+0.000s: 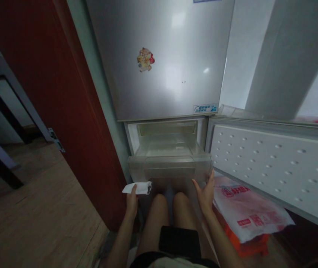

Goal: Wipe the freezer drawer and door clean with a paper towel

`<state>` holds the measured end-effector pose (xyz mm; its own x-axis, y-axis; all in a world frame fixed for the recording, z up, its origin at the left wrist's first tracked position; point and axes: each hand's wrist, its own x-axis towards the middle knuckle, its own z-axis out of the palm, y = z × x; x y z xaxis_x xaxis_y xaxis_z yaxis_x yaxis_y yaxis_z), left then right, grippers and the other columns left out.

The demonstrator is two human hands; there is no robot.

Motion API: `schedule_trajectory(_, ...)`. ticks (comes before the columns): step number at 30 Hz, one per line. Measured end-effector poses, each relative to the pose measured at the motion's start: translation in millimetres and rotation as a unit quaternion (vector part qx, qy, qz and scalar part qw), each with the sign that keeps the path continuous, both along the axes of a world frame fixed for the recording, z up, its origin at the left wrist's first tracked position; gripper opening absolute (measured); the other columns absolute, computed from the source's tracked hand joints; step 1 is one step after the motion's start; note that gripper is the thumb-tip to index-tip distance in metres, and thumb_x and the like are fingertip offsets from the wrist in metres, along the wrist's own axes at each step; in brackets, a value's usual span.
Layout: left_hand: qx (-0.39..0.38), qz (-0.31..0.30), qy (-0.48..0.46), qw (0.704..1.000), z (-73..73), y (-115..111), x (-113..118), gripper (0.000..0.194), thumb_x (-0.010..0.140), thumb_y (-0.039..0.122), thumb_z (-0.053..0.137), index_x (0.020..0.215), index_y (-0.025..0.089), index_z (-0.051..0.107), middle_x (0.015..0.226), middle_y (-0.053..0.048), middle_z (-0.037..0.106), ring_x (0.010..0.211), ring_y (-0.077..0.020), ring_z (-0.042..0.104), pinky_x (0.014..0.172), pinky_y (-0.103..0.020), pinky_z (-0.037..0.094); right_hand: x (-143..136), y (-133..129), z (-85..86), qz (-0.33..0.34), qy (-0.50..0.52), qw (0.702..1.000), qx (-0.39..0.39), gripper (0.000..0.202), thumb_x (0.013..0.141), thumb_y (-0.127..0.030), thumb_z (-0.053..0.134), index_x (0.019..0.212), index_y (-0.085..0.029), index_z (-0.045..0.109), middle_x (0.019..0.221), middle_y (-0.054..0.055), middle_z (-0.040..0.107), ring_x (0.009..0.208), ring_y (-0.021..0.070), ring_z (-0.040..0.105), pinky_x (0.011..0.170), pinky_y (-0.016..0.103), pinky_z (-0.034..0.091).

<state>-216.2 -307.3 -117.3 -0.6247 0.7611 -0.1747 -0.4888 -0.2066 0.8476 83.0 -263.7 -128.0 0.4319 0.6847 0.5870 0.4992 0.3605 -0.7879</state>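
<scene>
My left hand (132, 203) pinches a white folded cloth (137, 188), thumb on top, just below the left end of a clear plastic freezer drawer (170, 167). The cloth's right end looks crumpled and dark. At the drawer's lower right corner is my right hand (206, 195), thumb and fingers spread apart, fingertips against the drawer's right edge. The drawer is pulled partway out of the lower compartment (168, 130) of a silver refrigerator. Its see-through floor shows behind the front panel.
The freezer door (270, 160) stands swung out to the right. Under it a white plastic bag with red print (250, 208) lies on an orange stool (250, 245). A red-brown wooden door (72, 111) stands close on the left. A black phone-like object (179, 241) rests on my lap.
</scene>
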Motion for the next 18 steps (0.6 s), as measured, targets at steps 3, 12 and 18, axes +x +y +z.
schedule_trajectory(3,0.016,0.007,0.012,1.000,7.0,2.3,1.2,0.006,0.089,0.012,0.059,0.090,0.015,0.065,0.082,-0.003,0.072,0.071,-0.0134,0.070,0.086,-0.029,0.054,0.3,0.5,0.0,0.000,0.000,1.000,0.003,0.104,0.079,-0.065,0.061,0.155,-0.014,0.011,0.150,0.021,0.034,0.136,0.0329,0.039,0.108,0.047,0.038)
schedule_trajectory(12,0.108,0.006,0.040,0.993,76.9,10.6,5.2,0.013,0.088,0.016,0.061,0.101,0.017,0.065,0.095,-0.002,0.072,0.082,-0.0125,0.070,0.090,-0.028,0.052,-0.3,-2.2,3.3,-0.002,-0.011,1.000,0.006,0.101,0.081,-0.062,0.061,0.155,-0.014,0.011,0.150,0.021,0.034,0.139,0.0317,0.036,0.110,0.048,0.035)
schedule_trajectory(18,0.068,0.005,0.041,0.997,40.9,12.5,-2.2,0.010,0.087,0.016,0.064,0.097,0.017,0.065,0.092,-0.003,0.073,0.082,-0.0143,0.071,0.094,-0.031,0.051,-0.7,-2.1,3.0,-0.001,-0.004,1.000,0.005,0.102,0.080,-0.062,0.061,0.155,-0.015,0.011,0.151,0.021,0.033,0.138,0.0311,0.037,0.110,0.047,0.036)
